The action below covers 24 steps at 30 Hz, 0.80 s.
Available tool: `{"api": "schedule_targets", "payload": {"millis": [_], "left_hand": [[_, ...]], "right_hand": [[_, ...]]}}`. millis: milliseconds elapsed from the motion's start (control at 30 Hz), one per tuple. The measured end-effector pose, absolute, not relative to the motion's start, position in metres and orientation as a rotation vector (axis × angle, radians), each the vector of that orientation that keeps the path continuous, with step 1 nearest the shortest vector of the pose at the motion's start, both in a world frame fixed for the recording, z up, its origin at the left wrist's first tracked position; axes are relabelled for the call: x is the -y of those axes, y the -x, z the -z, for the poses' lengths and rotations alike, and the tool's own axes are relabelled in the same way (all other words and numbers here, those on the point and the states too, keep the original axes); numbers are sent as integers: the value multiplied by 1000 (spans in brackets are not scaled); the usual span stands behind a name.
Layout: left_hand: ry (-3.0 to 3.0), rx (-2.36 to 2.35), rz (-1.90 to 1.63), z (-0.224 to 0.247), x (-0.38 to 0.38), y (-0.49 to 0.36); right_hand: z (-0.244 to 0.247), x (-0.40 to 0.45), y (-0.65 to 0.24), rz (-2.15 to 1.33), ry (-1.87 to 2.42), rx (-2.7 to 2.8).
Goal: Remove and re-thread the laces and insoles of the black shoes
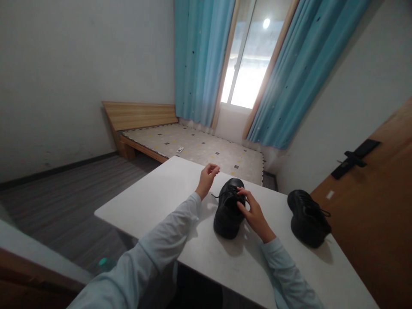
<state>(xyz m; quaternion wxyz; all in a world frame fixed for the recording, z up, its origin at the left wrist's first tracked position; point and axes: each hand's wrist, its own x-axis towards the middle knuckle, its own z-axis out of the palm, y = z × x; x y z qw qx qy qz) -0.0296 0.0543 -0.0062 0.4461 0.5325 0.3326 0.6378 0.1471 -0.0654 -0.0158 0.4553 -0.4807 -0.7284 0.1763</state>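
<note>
A black lace-up shoe (228, 216) stands on the white table (144, 197), its toe pointing away from me. One loose lace end sticks out to its left. My left hand (209, 176) is raised left of the toe, apart from the shoe, with its fingers pinched together; whether anything is between them is too small to tell. My right hand (252, 210) rests at the shoe's right side, thumb and fingers spread over the laces and opening. A second black shoe (309, 221) sits at the table's right side, its lace looping out to the right.
Behind the table is a bed (199, 148) with a wooden headboard (144, 116) and a small white object (180, 149) on it. A wooden door (380, 197) with a black handle stands at the right. Blue curtains (202, 60) flank the window.
</note>
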Motion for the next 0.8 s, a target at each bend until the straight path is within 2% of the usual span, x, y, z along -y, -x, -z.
{"api": "schedule_targets", "payload": {"millis": [167, 367, 800], "left_hand": [[-1748, -704, -1306, 5, -38, 20], [-1991, -603, -1156, 2, -26, 19], [-1759, -478, -1141, -2, -26, 22]], "right_hand": [[8, 70, -140, -142, 1197, 1796], [2, 71, -138, -93, 1231, 1834], [11, 71, -136, -89, 1169, 1758]]}}
